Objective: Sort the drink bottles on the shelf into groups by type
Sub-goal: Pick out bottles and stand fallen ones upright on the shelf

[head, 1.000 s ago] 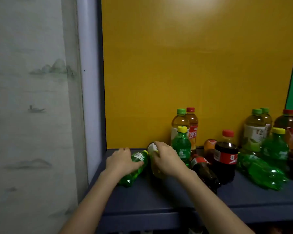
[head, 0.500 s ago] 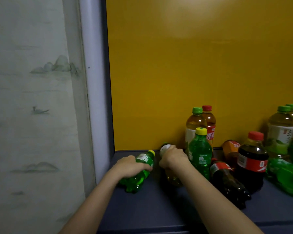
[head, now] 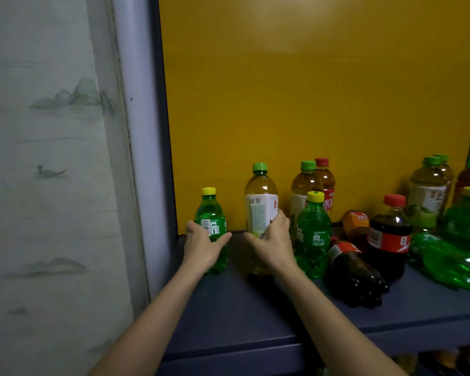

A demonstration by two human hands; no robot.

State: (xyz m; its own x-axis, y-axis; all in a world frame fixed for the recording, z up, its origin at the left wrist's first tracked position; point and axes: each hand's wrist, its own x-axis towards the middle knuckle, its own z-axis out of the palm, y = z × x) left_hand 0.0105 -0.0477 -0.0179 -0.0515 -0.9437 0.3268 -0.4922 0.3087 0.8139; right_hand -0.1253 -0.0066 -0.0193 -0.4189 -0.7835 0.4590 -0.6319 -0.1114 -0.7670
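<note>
My left hand point(head: 201, 246) grips a small green soda bottle point(head: 210, 221) with a yellow cap, upright at the shelf's far left. My right hand point(head: 273, 241) grips a green tea bottle point(head: 259, 204) with a green cap and white label, also upright, just right of it. Beside my right hand stands a second green soda bottle point(head: 313, 234). Behind it are another green tea bottle point(head: 304, 185) and a red-capped tea bottle point(head: 325, 183). A cola bottle point(head: 354, 272) lies on its side; another cola bottle point(head: 390, 234) stands upright.
The dark blue shelf point(head: 255, 308) has a yellow back panel point(head: 310, 90) and a pale side post point(head: 141, 131). At the right are more tea bottles point(head: 428, 196), an orange-labelled bottle point(head: 356, 223) lying down, and green soda bottles point(head: 451, 263), one on its side.
Both bottles lay tilted on the shelf under my hands; now each stands upright, the green soda at the left corner and the green tea beside it.
</note>
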